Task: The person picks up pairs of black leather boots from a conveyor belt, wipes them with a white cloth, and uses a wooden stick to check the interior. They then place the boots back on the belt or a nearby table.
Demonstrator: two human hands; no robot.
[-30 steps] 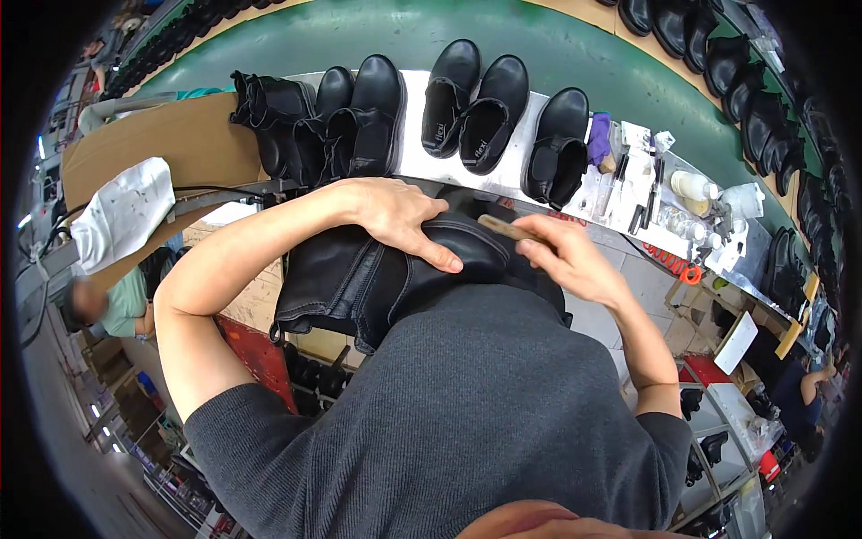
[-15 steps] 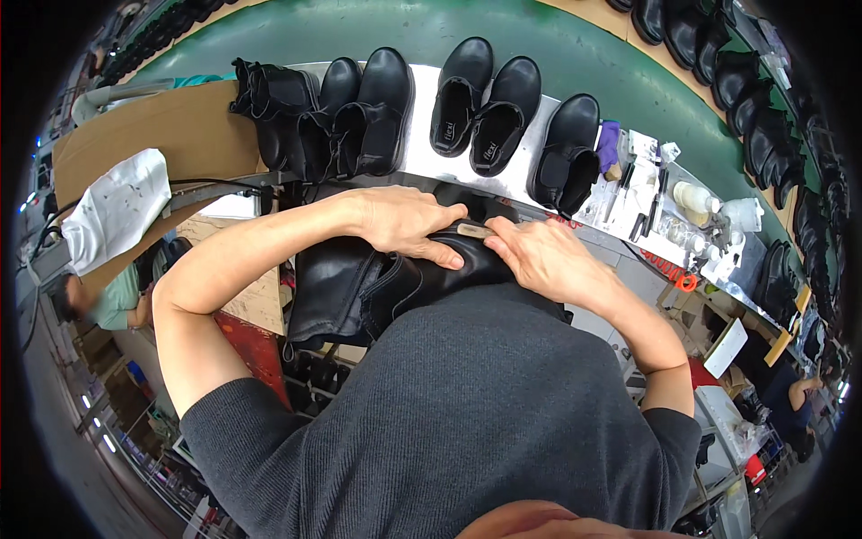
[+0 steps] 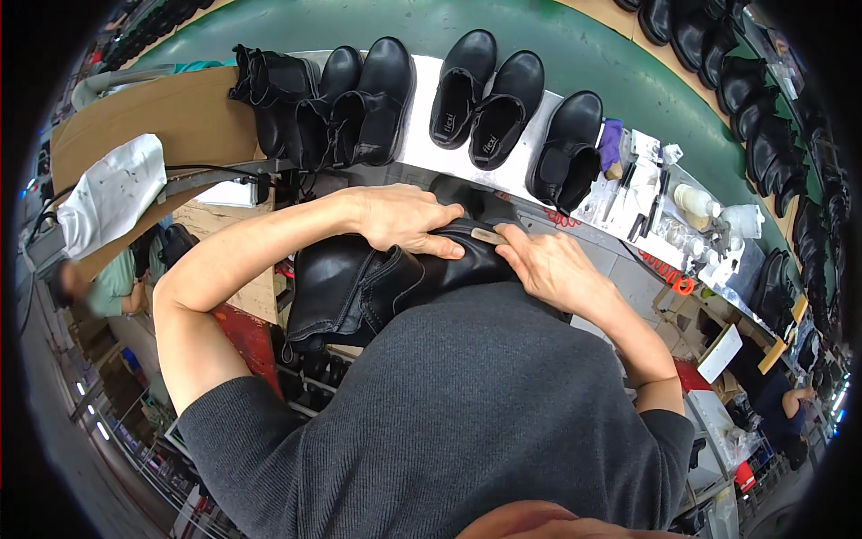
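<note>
Fingers of my right hand (image 3: 558, 267) grip the tool (image 3: 488, 236) against the boot (image 3: 337, 283); my left hand (image 3: 400, 218) clasps it. I judge edge work underway, needing a steady hold next.

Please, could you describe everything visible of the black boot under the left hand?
The boot looks like smooth, shiny black leather, with stitched seams and a loop near its top edge. It lies crosswise, its creased shaft toward the left. The left hand rests on it; the right hand holds a tan tool, seemingly against it. The dark grey shirt hides part.
</note>
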